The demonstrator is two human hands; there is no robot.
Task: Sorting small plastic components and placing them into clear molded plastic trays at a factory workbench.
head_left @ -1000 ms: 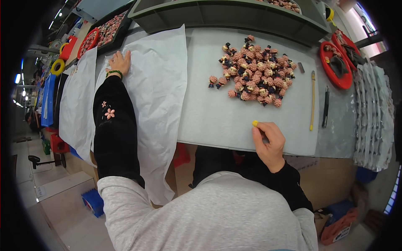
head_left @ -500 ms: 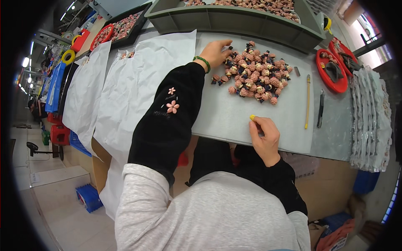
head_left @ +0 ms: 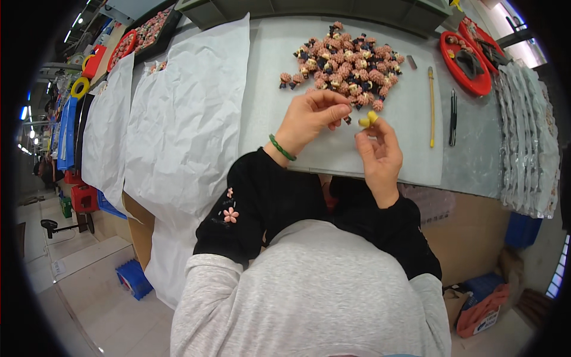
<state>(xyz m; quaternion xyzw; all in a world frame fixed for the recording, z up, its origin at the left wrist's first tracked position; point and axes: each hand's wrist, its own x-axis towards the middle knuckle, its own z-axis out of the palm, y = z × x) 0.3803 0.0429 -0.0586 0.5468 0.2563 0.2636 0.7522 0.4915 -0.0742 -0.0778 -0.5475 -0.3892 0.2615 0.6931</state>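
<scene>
My left hand (head_left: pixel 309 119), a green bracelet at its wrist, is closed in a pinch on a small doll figurine (head_left: pixel 348 121), mostly hidden by the fingers, with a dark end poking out. Just to its right, my right hand (head_left: pixel 380 156) has its thumb and fingers apart, with nothing visible between them. Yellow covers (head_left: pixel 372 116) sit on its fingertips, close to the held figurine. Beyond both hands lies a heap of small pink-haired doll figurines (head_left: pixel 357 62) with dark bodies, on a white sheet (head_left: pixel 270 65) over the table.
A grey-green bin (head_left: pixel 250 12) stands behind the heap. To the right lie a thin yellow stick (head_left: pixel 432 113), a black pen (head_left: pixel 454 119), a red tray (head_left: pixel 476 83) and stacked clear plastic packs (head_left: pixel 526 143). White paper (head_left: pixel 184 101) covers the left side.
My left hand has come back from the heap's left edge toward my body, now pinching a figurine. My right hand has risen beside it, its fingers more spread. The view has shifted.
</scene>
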